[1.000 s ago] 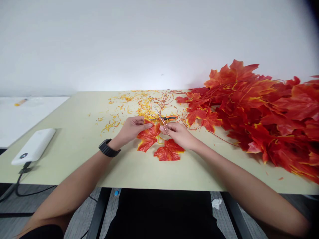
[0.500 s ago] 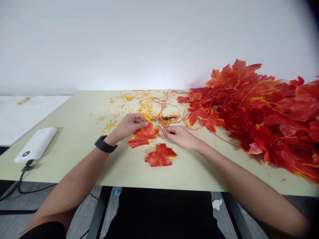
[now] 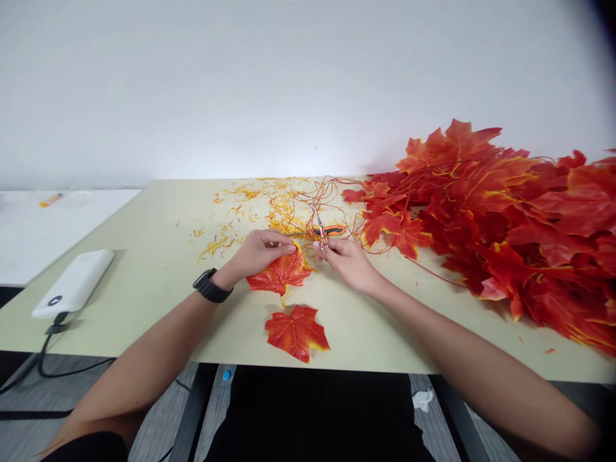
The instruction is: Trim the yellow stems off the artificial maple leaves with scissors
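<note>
My left hand (image 3: 264, 253) pinches the upper edge of a red maple leaf (image 3: 282, 274) with yellow rims. A yellow stem runs down from it towards a second red leaf (image 3: 297, 332), which lies nearer the table's front edge. In my right hand (image 3: 347, 260) is a pair of small scissors (image 3: 321, 231), fingers closed round the handles, blades pointing up and away from me. The blades are a little to the right of the held leaf and do not touch it.
Yellow and orange trimmings (image 3: 279, 208) litter the table (image 3: 158, 256). Behind the scissors lie an orange-and-black tool (image 3: 334, 230) and tangled red strings (image 3: 332, 189). A large heap of red leaves (image 3: 520, 224) fills the right side. A white power bank (image 3: 74, 282) with a cable lies left.
Both leaves have come nearer to me, and the lower one has turned. My left hand has shifted right and closer. The scissors have swung from pointing up-left to nearly straight away from me.
</note>
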The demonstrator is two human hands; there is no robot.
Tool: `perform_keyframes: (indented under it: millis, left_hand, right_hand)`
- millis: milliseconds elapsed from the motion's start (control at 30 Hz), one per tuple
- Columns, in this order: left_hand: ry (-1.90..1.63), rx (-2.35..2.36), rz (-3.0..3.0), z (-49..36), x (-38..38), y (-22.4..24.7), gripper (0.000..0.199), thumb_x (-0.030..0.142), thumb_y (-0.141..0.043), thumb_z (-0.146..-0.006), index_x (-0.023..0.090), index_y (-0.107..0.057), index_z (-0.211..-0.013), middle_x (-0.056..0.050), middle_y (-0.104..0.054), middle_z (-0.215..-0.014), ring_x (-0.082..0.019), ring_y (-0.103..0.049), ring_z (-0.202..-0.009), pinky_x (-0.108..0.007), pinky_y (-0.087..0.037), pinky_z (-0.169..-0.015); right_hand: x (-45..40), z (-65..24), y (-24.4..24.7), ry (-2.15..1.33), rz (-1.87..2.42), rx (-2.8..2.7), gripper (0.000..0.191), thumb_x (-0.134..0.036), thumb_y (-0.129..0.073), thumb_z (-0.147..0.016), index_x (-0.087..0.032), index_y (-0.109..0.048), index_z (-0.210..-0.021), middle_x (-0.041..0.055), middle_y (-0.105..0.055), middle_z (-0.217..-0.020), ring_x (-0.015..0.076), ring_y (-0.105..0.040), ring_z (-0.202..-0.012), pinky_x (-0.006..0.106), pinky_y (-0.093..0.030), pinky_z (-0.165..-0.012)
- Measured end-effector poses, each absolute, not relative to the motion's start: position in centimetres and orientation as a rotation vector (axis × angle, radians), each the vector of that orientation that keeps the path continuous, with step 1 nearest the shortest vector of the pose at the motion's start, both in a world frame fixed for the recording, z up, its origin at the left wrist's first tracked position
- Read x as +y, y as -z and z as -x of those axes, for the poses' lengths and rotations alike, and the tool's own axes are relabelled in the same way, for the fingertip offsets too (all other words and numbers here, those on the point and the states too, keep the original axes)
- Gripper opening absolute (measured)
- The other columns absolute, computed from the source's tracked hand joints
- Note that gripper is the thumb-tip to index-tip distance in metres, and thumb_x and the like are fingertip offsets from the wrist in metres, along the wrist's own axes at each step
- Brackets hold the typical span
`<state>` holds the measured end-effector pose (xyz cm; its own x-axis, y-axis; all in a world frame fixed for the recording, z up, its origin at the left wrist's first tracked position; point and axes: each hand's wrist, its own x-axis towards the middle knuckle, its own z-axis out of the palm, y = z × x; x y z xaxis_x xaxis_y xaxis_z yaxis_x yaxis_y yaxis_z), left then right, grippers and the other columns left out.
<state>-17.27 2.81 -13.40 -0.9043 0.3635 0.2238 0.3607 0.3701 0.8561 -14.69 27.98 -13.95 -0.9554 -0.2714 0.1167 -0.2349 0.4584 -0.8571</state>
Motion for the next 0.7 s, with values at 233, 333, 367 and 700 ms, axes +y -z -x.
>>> perform_keyframes:
  millis: [233,333,367,700]
  left_hand:
    - [-1.299,3.024,-1.091,17.5,3.3,14.6,0.021,0.035,-0.07,-0.099,0.03,-0.091,-0.097,-0.006,-0.081,-0.097,-0.021,-0.065,-0.098,-0.04,-0.049,-0.097]
    - [-1.126,3.164,-1.051,17.3,3.6,14.9,0.026,0.031,-0.065,-0.102,0.031,-0.09,-0.098,-0.006,-0.082,-0.097,-0.024,-0.062,-0.106,-0.046,-0.041,-0.105]
    - [-1.083,3.189,-1.031,17.2,3.8,14.9,0.027,0.03,-0.063,-0.103,0.03,-0.09,-0.099,-0.006,-0.083,-0.097,-0.025,-0.062,-0.107,-0.048,-0.039,-0.107]
    - [-1.157,3.2,-0.925,16.2,5.8,14.7,0.021,0.029,-0.059,-0.105,0.022,-0.079,-0.102,-0.007,-0.081,-0.104,-0.024,-0.062,-0.11,-0.043,-0.042,-0.106]
  right_hand:
    - [27.4,14.6,14.4,1.735,0.439,2.525,0.068,-0.084,-0.057,-0.09,-0.019,-0.058,-0.072,0.0016,-0.053,-0.067,0.0137,-0.046,-0.063,0.029,-0.035,-0.06]
    - [27.1,14.7,14.7,1.786,0.428,2.464,0.068,-0.085,-0.06,-0.088,-0.019,-0.058,-0.073,0.0027,-0.057,-0.071,0.015,-0.051,-0.066,0.028,-0.04,-0.059]
    - [27.1,14.7,14.8,1.798,0.425,2.437,0.068,-0.086,-0.061,-0.087,-0.019,-0.059,-0.074,0.0031,-0.058,-0.073,0.0156,-0.053,-0.067,0.028,-0.042,-0.059]
    - [26.9,15.0,15.0,1.875,0.349,2.284,0.072,-0.09,-0.069,-0.077,-0.018,-0.064,-0.08,0.0045,-0.064,-0.074,0.0175,-0.059,-0.067,0.031,-0.05,-0.061]
